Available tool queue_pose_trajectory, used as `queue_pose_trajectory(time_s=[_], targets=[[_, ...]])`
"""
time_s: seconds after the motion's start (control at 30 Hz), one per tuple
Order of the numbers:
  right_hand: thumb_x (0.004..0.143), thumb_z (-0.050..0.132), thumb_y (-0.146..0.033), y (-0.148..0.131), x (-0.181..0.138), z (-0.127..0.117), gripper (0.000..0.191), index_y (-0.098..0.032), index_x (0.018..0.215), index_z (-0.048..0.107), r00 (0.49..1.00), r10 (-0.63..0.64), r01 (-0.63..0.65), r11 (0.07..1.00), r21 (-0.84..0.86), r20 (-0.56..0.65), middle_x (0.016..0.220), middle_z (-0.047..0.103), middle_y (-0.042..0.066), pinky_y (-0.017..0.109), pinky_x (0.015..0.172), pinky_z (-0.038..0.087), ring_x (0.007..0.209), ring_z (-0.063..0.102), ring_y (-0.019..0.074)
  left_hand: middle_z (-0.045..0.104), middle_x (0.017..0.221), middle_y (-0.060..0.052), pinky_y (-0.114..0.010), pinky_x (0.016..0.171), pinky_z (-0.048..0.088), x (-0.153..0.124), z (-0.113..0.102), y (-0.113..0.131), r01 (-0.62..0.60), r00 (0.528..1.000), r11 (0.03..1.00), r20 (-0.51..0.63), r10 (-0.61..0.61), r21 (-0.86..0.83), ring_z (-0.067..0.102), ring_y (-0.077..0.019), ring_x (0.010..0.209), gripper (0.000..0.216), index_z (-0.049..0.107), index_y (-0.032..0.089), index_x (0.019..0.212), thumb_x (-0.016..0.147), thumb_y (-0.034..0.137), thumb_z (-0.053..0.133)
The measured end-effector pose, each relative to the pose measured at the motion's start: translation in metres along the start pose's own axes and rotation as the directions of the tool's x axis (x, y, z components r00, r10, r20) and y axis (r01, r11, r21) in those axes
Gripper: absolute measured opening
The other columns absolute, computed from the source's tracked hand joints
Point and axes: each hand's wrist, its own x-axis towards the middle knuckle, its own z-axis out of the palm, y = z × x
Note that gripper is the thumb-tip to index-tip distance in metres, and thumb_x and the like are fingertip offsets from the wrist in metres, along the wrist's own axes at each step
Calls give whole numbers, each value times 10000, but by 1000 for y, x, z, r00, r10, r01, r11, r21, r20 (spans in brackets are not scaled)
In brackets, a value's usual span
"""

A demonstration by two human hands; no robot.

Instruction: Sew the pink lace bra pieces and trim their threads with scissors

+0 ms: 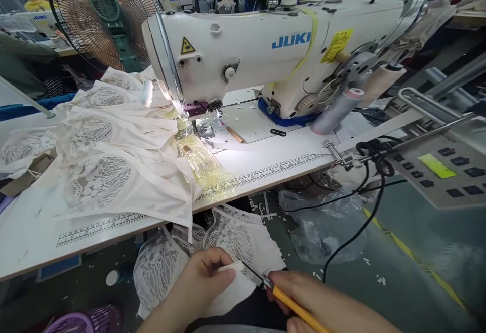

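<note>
JUKI, three times
Blue on the near machine [254, 62], left machine [48, 28] and back machine [185, 2]; the near one bears a warning triangle [187, 46]; its yellow label [336, 46] and the ruler [266, 174] are unreadable.

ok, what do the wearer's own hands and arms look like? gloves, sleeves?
Bare, ungloved left hand and bare, ungloved right hand. No rings on the fingers that show. Left forearm and right forearm: no sleeve, watch or bracelet in view.
</note>
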Motion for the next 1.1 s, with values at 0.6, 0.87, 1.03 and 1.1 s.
queue_pose_trajectory(time_s=[0.6, 0.87, 1.03, 1.1], targets=[[743, 475, -630, -3, 9, 12, 471, -230, 609, 265, 978, 190, -198, 975, -102, -87, 569, 351, -47, 259, 468, 195, 491, 311, 113, 437, 499, 65, -199, 427, 228, -3, 3, 4, -17, 997, 996, -78, 24, 92, 311, -65, 440, 253, 511, 168, 599, 619, 373, 657], [756, 509, -446, 8, 18, 25, 366, -242, 580, 262, 937, 173, -142, 983, 119, -302, 532, 288, -66, 254, 440, 227, 465, 281, 107, 504, 511, 55, -180, 410, 261, -8, 0, 9, -41, 995, 998, -90, 46, 50, 347, -53, 419, 250, 573, 152, 621, 622, 357, 715], [723, 579, -394, -15, 23, 20, 233, -210, 805, 461, 885, 136, 5, 953, 302, -445, 754, 533, 23, 275, 597, 454, 681, 541, 189, 485, 498, 69, -159, 378, 206, -14, -1, 17, -50, 992, 999, -119, 52, 21, 298, -32, 399, 273, 609, 149, 621, 642, 383, 746], [714, 591, -329, -24, 28, 20, 243, -187, 894, 511, 863, 103, 70, 945, 320, -494, 830, 584, 62, 306, 662, 490, 756, 584, 219, 490, 499, 69, -153, 372, 202, -15, -2, 18, -53, 990, 999, -130, 53, 5, 300, -31, 399, 284, 616, 150, 629, 628, 394, 762]])
